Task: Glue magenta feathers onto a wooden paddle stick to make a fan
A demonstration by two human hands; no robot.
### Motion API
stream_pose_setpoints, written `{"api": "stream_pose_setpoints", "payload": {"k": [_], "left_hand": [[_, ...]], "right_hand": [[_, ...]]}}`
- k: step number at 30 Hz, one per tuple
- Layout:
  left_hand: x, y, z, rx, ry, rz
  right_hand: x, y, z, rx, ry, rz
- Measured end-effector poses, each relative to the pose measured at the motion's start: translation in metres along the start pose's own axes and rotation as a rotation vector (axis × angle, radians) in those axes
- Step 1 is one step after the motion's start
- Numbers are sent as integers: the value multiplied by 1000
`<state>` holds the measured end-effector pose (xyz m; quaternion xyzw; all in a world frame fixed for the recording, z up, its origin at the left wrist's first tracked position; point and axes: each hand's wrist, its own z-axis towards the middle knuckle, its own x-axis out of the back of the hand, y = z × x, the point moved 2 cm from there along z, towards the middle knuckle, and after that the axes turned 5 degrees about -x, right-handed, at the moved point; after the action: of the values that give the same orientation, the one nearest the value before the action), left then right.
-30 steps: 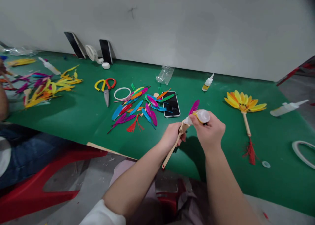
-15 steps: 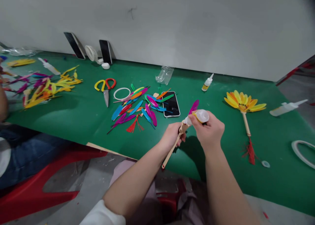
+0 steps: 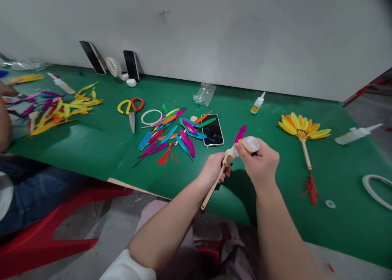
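My left hand [image 3: 215, 168] is closed around the top of a wooden fan handle [image 3: 213, 187], whose stick slants down toward the table's near edge. A magenta feather [image 3: 240, 133] stands out from the handle's head. In my right hand [image 3: 261, 161] is a glue bottle [image 3: 251, 144], tilted with its nozzle down against the handle's head; the exact tip is hidden. Left of my hands lie loose coloured feathers [image 3: 173, 133] with a red tassel [image 3: 165, 155], some of them over a phone [image 3: 213, 133].
On the green table [image 3: 101, 141] are scissors [image 3: 131, 112], a white ring [image 3: 151, 117], a plastic bag [image 3: 205, 94] and another glue bottle [image 3: 257, 103]. A yellow feather fan [image 3: 304, 128] lies right, near a larger bottle [image 3: 357, 134]. A co-worker's arm [image 3: 4, 120] is at far left.
My hands, the handle and the glue bottle hold almost the same place. At far left the co-worker's hand has come further into view.
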<state>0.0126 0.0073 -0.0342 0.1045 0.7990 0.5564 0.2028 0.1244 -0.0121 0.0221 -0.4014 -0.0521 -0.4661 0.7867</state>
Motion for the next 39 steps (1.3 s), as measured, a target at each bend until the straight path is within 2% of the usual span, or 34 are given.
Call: {"api": "stream_pose_setpoints", "payload": {"k": [10, 13, 18, 24, 28, 34, 39], "left_hand": [[1, 3, -1, 1, 20, -21], [2, 1, 0, 29, 25, -75], [3, 0, 1, 1, -63, -182], [1, 5, -2, 34, -66, -257], [1, 6, -3, 36, -73, -304], [3, 0, 0, 26, 0, -232], [2, -2, 1, 2, 9, -211]], "right_hand": [[2, 1, -2, -65, -20, 108], [4, 6, -2, -210, 37, 271], [4, 18, 1, -484, 146, 608], [6, 24, 6, -544, 197, 655], [9, 21, 6, -479, 202, 532], [9, 2, 0, -175, 125, 106], [6, -2, -2, -40, 91, -7]]}}
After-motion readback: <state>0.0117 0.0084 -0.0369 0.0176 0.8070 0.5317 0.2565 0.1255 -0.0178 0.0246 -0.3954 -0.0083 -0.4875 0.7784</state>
